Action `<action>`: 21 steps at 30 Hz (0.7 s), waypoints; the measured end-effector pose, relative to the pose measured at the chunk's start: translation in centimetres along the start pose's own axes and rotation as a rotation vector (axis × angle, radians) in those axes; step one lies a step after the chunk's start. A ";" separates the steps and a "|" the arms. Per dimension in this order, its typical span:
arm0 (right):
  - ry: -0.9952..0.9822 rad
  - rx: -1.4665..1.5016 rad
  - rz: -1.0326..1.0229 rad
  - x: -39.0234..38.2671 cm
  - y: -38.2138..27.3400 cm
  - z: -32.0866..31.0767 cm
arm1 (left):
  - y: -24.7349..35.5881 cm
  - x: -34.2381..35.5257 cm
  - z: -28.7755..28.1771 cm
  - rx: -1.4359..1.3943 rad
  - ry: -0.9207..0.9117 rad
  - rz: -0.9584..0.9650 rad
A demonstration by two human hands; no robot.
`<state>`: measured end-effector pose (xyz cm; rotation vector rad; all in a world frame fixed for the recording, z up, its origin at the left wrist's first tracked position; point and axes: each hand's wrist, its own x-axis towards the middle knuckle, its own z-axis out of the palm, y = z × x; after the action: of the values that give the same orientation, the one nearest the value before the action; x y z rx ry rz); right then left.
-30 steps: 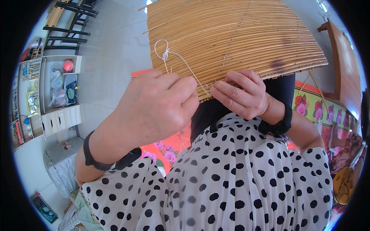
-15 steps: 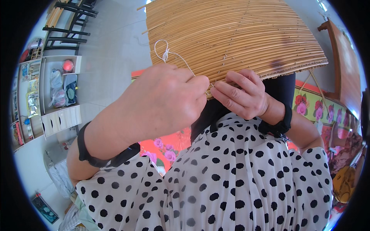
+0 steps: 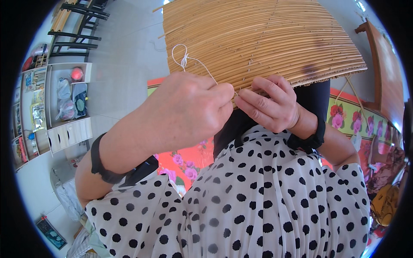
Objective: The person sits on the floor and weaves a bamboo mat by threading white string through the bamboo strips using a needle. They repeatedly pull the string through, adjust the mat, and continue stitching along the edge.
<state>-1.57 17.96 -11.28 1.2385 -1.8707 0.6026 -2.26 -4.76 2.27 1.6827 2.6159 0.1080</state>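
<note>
A golden reed mat (image 3: 262, 38) of thin parallel sticks fills the upper middle, its near edge in my hands. A white string (image 3: 200, 62) lies looped on the mat and runs down to that edge between my hands. My left hand (image 3: 193, 105) is closed at the edge, back upward; its fingertips, and whatever they pinch, are hidden beside the string. My right hand (image 3: 269, 103) has its fingers curled on the mat's edge, just right of my left hand.
Shelves (image 3: 64, 133) with bags stand at the left, below black-framed racks (image 3: 75, 32). A wooden furniture piece (image 3: 383, 69) is at the right. Red and green floral cloth (image 3: 193, 155) lies below the mat, over my dark trousers' surroundings. Pale tiled floor (image 3: 116, 51) shows left of the mat.
My left hand has moved rightward along the mat's edge, closer to my right hand, covering more of the string's lower end. My right hand has stayed nearly in place.
</note>
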 end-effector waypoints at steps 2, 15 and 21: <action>0.000 0.007 -0.007 -0.3 0.0 0.1 | 0.0 -0.1 0.5 -0.007 -0.019 0.000; 0.048 0.002 -0.010 0.3 0.4 -0.1 | -0.5 0.8 -3.4 0.178 -0.194 0.016; 0.051 -0.003 -0.032 0.0 0.5 0.0 | -0.3 1.5 -3.3 0.227 -0.278 0.064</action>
<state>-1.98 18.19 -11.30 1.2383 -1.8054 0.6086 -3.38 -3.69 5.60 1.7016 2.4432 -0.4066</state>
